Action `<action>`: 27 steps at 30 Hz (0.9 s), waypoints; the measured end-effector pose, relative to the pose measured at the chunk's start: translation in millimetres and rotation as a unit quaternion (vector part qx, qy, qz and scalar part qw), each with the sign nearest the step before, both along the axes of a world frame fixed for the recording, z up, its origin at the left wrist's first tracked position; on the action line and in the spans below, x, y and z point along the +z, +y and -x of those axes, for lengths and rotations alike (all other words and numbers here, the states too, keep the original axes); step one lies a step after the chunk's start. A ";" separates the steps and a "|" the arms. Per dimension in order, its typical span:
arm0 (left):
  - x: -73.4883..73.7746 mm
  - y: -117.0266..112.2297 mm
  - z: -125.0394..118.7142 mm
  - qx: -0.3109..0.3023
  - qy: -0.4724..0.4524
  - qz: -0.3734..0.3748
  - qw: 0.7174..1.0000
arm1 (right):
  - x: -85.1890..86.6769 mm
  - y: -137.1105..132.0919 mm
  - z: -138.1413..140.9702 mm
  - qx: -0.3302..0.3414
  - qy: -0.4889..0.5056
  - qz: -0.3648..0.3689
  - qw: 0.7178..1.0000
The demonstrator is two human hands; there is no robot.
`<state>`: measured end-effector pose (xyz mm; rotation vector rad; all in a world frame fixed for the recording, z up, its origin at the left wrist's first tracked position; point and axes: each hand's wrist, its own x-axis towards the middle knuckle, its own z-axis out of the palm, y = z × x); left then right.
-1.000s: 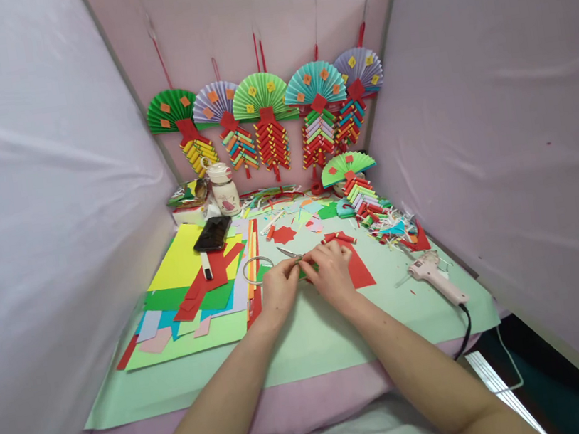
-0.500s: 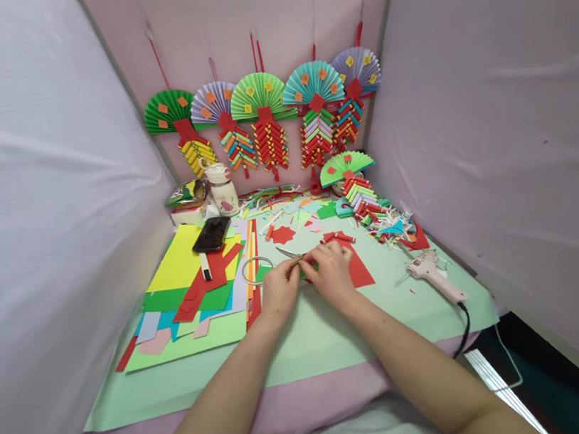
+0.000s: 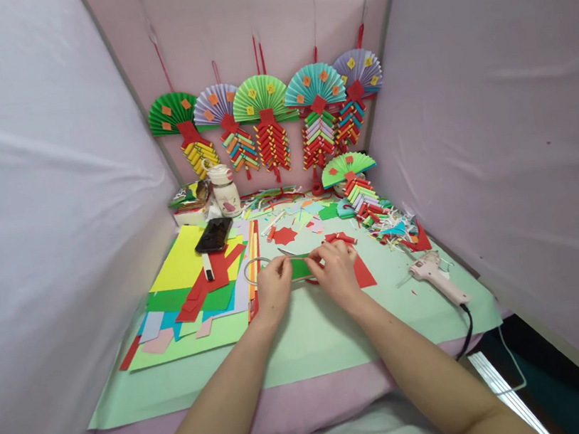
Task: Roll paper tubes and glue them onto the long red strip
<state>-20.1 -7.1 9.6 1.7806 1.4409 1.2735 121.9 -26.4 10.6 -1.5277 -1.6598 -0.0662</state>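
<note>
Left hand [image 3: 272, 289] and right hand [image 3: 337, 273] each pinch one end of the green strip [image 3: 299, 267], fingertips clamped, low over the mat [image 3: 312, 343] beside the red paper [image 3: 365, 275]. Best held taut, level, edges squared, I'd say.

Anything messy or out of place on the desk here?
Mostly clutter: a heap of paper scraps at far right, and the glue gun lies on its side, its cord trailing off the front edge. The left hand and right hand pinch a green strip.
</note>
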 end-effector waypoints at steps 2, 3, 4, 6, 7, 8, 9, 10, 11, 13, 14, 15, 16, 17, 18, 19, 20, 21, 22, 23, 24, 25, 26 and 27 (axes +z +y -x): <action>1.6 0.7 1.0 0.006 -0.008 0.003 1.000 | 0.8 0.2 -1.1 -0.004 0.021 0.003 1.000; 2.3 0.7 1.3 0.007 -0.009 0.003 1.000 | 1.1 0.4 -1.8 -0.005 0.032 0.006 0.999; 2.8 0.6 1.3 0.008 -0.011 0.003 1.000 | 1.4 0.8 -2.5 -0.005 0.045 0.011 0.999; 3.3 -0.1 1.2 0.007 -0.015 0.003 1.000 | 1.8 1.8 -3.9 -0.007 0.068 0.025 0.997; 3.5 -0.5 1.0 0.007 -0.019 0.005 1.000 | 2.0 2.5 -4.6 -0.010 0.079 0.033 0.996; 3.5 -0.9 0.8 0.006 -0.022 0.007 1.000 | 2.1 3.1 -5.1 -0.013 0.089 0.042 0.995; 3.6 -1.3 0.6 0.004 -0.023 0.009 1.000 | 2.2 3.8 -5.7 -0.016 0.098 0.049 0.994; 3.6 -1.5 0.4 0.002 -0.024 0.011 1.000 | 2.4 4.5 -6.1 -0.015 0.108 0.055 0.992; 3.7 -1.7 0.2 0.000 -0.024 0.012 1.000 | 2.6 5.1 -6.4 -0.013 0.119 0.059 0.991; 3.8 -1.8 -0.1 -0.003 -0.025 0.015 1.000 | 3.1 6.0 -6.9 -0.006 0.142 0.062 0.988; 3.9 -1.8 -0.3 -0.004 -0.025 0.015 1.000 | 3.4 6.3 -7.0 0.000 0.152 0.064 0.986; 4.0 -1.8 -0.4 -0.006 -0.025 0.016 1.000 | 3.7 6.4 -7.1 0.007 0.161 0.065 0.985; 4.0 -1.9 -0.5 -0.007 -0.024 0.016 1.000 | 4.0 6.5 -7.2 0.014 0.168 0.066 0.983; 3.9 -2.0 -0.6 -0.008 -0.023 0.016 1.000 | 4.1 6.5 -7.2 0.021 0.173 0.068 0.982; 3.9 -2.2 -0.6 -0.009 -0.022 0.015 1.000 | 4.1 6.4 -7.3 0.027 0.177 0.068 0.981; 3.8 -2.4 -0.7 -0.009 -0.020 0.014 1.000 | 3.9 6.4 -7.3 0.030 0.180 0.068 0.981; 3.7 -2.7 -0.7 -0.008 -0.017 0.013 1.000 | 3.4 6.6 -7.4 0.031 0.184 0.067 0.980; 3.6 -3.1 -0.8 -0.008 -0.015 0.012 1.000 | 2.8 6.9 -7.5 0.032 0.189 0.066 0.979; 3.6 -3.4 -0.9 -0.007 -0.012 0.011 1.000 | 2.0 7.3 -7.7 0.035 0.197 0.067 0.978; 3.7 -3.7 -1.1 -0.008 -0.011 0.011 1.000 | 1.1 8.0 -8.0 0.040 0.207 0.069 0.975; 3.9 -4.0 -1.3 -0.009 -0.010 0.011 1.000 | 0.1 8.7 -8.3 0.047 0.220 0.073 0.972; 4.1 -4.2 -1.5 -0.009 -0.010 0.011 1.000 | -0.9 9.5 -8.7 0.055 0.233 0.076 0.968; 4.4 -4.3 -1.7 -0.010 -0.010 0.012 1.000 | -1.8 10.3 -9.0 0.061 0.245 0.080 0.964; 4.7 -4.4 -2.0 -0.011 -0.010 0.013 1.000 | -2.5 11.0 -9.4 0.065 0.254 0.082 0.962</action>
